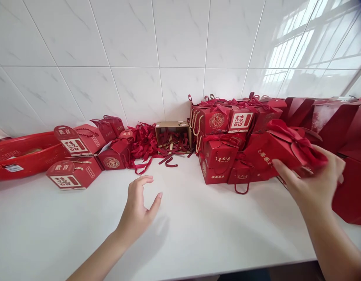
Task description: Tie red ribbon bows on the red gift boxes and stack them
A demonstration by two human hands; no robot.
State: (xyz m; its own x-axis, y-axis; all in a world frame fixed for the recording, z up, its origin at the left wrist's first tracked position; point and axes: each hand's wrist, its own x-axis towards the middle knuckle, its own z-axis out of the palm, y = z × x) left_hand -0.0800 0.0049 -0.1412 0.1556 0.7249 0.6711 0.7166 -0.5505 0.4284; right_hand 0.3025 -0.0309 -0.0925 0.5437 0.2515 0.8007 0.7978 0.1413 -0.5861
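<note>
My right hand (317, 179) grips a red gift box (285, 146) with a ribbon bow on top, thumb on its near side. The box is held up in front of the right end of the stacked red gift boxes (219, 156); whether it touches them I cannot tell. Over the middle of the white table (180, 230), my left hand (141, 205) is raised with thumb and fingers apart, holding nothing. Ahead of it lies a pile of red ribbons (143, 142), next to an open cardboard box (172, 125) of dark red strips.
At the left, a red plastic basket (31, 164) stands beside several red boxes (77, 173), some with rope handles. Larger dark red boxes or bags (352, 183) line the right side. A white tiled wall (133, 35) closes off the back.
</note>
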